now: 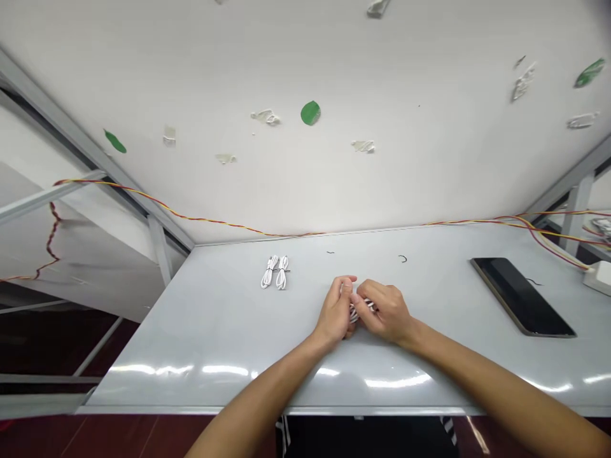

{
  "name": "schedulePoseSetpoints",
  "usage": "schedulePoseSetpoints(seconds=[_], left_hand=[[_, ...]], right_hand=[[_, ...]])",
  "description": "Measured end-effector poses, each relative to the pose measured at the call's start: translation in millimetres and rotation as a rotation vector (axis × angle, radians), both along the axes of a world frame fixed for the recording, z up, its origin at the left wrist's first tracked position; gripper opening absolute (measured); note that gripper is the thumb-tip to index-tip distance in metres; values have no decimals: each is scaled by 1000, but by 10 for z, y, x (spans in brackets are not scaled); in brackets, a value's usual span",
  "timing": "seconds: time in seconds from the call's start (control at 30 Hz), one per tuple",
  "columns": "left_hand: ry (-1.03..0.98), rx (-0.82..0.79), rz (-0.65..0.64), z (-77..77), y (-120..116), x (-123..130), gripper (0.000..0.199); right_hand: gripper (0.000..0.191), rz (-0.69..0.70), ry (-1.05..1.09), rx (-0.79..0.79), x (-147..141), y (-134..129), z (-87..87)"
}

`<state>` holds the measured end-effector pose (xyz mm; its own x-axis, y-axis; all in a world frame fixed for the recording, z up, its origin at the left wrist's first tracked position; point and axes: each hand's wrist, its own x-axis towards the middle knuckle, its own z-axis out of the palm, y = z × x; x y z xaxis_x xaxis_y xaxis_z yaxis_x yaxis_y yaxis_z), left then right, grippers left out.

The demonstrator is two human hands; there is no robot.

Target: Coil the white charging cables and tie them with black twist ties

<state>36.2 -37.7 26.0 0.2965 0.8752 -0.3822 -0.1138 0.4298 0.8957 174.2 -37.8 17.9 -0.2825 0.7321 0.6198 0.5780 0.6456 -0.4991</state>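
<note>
Both hands meet over the middle of the table, closed around a coiled white cable (pixel 354 313). My left hand (pixel 336 310) wraps its left side, thumb on top. From the right, my right hand (pixel 387 308) grips the same coil, its thumb and fingers against the strands. Much of the cable is hidden by the fingers. To the left of the hands lie two bundled white cables, one (pixel 270 272) beside the other (pixel 282 273), each with a dark tie around its middle.
A grey table (pixel 214 331) runs along a white wall. A black smartphone (pixel 522 298) lies at the right, near a white power strip (pixel 599 278). Short dark ties, one curved (pixel 403 259), lie near the back. Twisted red-yellow wire (pixel 210 221) follows the wall.
</note>
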Motion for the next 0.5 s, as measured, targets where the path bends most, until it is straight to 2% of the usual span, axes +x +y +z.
schedulePoseSetpoints(seconds=[0.07,0.13,0.27,0.37,0.43,0.5], left_hand=[[10,-5,-54,-2,-8,15,58],[-28,-59,-92,20,-7,18,52],[-239,-193,-237,110,24,-52,45],[-322,-256,-367,145,45,-137,40],[-298,-236,-382,126,47,-165,40],[-212,-129,-343,80,41,-160,46]], right_hand=[[28,16,-13,14,-11,-3,-11],[34,-25,-35,3,-8,19,-22],[41,-133,-64,6,72,130,-63],[39,-95,-102,92,158,198,-84],[40,-33,-142,112,191,211,-69],[40,-9,-174,62,200,206,-32]])
